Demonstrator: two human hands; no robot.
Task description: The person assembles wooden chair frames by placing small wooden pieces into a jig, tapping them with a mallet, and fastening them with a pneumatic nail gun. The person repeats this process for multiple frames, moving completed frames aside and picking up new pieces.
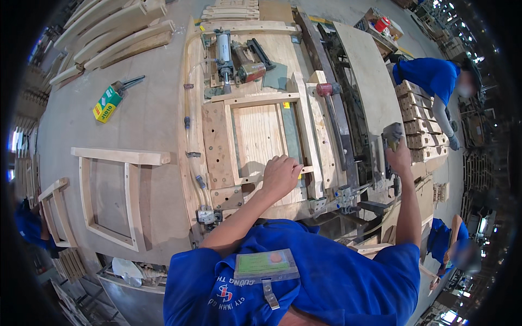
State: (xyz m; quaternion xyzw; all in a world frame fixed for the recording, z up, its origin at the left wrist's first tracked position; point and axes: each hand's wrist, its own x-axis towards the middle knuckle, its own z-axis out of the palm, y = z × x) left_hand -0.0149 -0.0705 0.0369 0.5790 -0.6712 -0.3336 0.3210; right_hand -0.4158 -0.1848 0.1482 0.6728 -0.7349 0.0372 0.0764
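A pale wooden frame (pixel 235 144) lies in a wooden jig (pixel 213 144) on the bench before me. My left hand (pixel 281 176) is closed over the frame's near rail, fingers bent around the wood. Out to the right, above the bench's side, my right hand (pixel 400 158) grips a dark nail gun (pixel 392 135) by its handle, apart from the frame. At the far end of the jig sit a metal air cylinder (pixel 224 54) and another nail gun (pixel 251 69). A red-headed mallet (pixel 328 89) rests along the jig's right side.
On the left table stand a finished-looking wooden frame (pixel 130 206), a green-and-yellow box (pixel 107 104) and stacked curved slats (pixel 119 32). An air hose (pixel 187 103) runs along the jig. Co-workers in blue (pixel 429 76) are at the right, one beside stacked wooden parts (pixel 421 117).
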